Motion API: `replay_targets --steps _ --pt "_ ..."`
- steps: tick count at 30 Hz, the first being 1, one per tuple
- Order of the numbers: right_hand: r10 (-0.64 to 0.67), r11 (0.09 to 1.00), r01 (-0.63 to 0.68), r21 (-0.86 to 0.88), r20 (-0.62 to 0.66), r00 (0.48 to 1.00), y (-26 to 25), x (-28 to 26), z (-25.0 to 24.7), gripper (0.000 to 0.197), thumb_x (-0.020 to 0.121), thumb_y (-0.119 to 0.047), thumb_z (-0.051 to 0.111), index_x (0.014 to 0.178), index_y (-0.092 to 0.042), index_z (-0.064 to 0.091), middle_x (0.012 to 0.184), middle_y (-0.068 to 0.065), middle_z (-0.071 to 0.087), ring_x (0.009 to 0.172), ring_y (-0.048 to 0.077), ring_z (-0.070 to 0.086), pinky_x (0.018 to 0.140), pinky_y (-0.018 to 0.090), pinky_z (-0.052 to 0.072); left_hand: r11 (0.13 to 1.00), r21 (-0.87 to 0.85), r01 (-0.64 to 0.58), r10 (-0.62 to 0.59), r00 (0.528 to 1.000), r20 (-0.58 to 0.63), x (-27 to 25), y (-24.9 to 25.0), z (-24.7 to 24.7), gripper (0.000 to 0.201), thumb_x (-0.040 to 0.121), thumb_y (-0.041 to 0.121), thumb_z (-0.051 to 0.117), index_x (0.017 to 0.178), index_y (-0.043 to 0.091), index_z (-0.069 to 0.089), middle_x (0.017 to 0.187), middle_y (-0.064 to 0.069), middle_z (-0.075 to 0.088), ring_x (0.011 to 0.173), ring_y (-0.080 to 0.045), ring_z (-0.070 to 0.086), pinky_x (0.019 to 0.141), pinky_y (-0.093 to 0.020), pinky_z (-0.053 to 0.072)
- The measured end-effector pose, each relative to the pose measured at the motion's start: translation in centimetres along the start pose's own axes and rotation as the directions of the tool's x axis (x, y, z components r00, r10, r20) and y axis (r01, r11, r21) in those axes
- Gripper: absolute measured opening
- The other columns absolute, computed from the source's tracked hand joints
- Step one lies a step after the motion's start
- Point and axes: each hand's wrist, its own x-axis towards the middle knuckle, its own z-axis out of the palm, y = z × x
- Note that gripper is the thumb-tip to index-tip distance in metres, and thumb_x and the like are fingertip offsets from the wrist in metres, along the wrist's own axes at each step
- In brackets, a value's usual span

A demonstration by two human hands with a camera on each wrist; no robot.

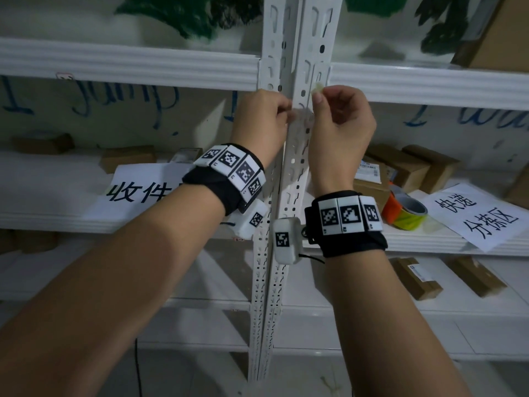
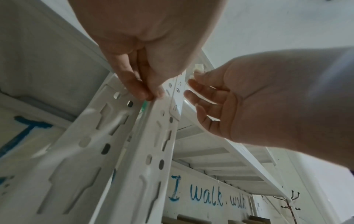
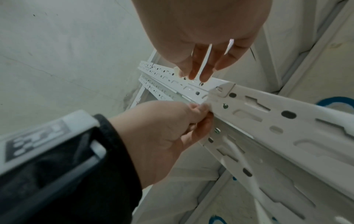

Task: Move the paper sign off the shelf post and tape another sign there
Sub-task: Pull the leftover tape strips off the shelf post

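Both hands are up at the white slotted shelf post (image 1: 297, 167), which carries no sign. My right hand (image 1: 316, 93) pinches one end of a clear tape strip (image 1: 317, 87) between thumb and forefinger, just off the post's right side. My left hand (image 1: 287, 111) pinches at the post's left edge, where the faint strip seems to end. The tape end (image 3: 177, 70) shows by the right fingertips (image 3: 191, 74), and the left hand (image 3: 201, 109) nips below. One paper sign (image 1: 137, 190) lies on the shelf to the left, another paper sign (image 1: 475, 216) to the right.
Tape rolls (image 1: 403, 210), orange, grey and yellow-green, stand on the right shelf beside the sign. Cardboard parcels (image 1: 409, 167) sit behind them and on other shelves. A shelf beam (image 1: 128, 64) crosses just above the hands. A black cable (image 1: 138, 368) hangs below.
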Motion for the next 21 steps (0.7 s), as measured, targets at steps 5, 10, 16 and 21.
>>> replay_targets --steps 5,10,16,21 --pt "-0.014 1.0 0.015 -0.028 0.019 1.0 -0.1 0.1 -0.6 0.007 0.096 -0.014 0.076 0.101 -0.01 0.073 0.097 0.003 0.075 0.091 0.018 0.073 0.083 0.029 0.061 0.989 -0.091 0.116 -0.123 0.99 -0.07 -0.3 0.3 0.4 0.008 0.097 0.012 0.075 0.097 0.011 0.083 0.094 -0.002 0.08 0.087 -0.013 0.073 0.082 -0.025 0.059" --pt "0.003 0.999 0.0 -0.043 0.068 0.998 0.1 -0.2 -1.1 0.006 0.095 -0.013 0.076 0.098 -0.015 0.072 0.094 0.0 0.074 0.09 0.017 0.072 0.084 0.031 0.062 0.978 -0.104 0.182 -0.185 0.982 -0.023 -0.2 0.5 0.4 0.007 0.097 0.014 0.073 0.095 0.015 0.079 0.088 0.006 0.074 0.08 -0.005 0.068 0.072 -0.014 0.051" --pt "0.04 0.997 -0.033 -0.068 0.109 0.993 0.3 0.2 -2.9 0.005 0.096 -0.015 0.076 0.099 -0.017 0.073 0.094 -0.001 0.075 0.09 0.018 0.073 0.086 0.037 0.063 0.968 0.01 0.252 -0.25 0.965 -0.083 1.0 -1.5 -2.9 0.014 0.101 0.011 0.066 0.094 0.014 0.079 0.085 0.012 0.068 0.085 -0.007 0.07 0.077 -0.018 0.058" --pt "0.07 0.996 -0.063 -0.071 0.114 0.991 0.4 0.1 -2.7 0.008 0.097 -0.017 0.076 0.102 -0.012 0.074 0.096 -0.001 0.076 0.09 0.015 0.073 0.087 0.036 0.064 0.988 0.025 0.152 -0.148 0.982 -0.12 1.5 -0.4 -4.9 0.009 0.099 0.018 0.069 0.1 0.02 0.078 0.09 0.012 0.069 0.074 0.006 0.06 0.066 0.001 0.041"
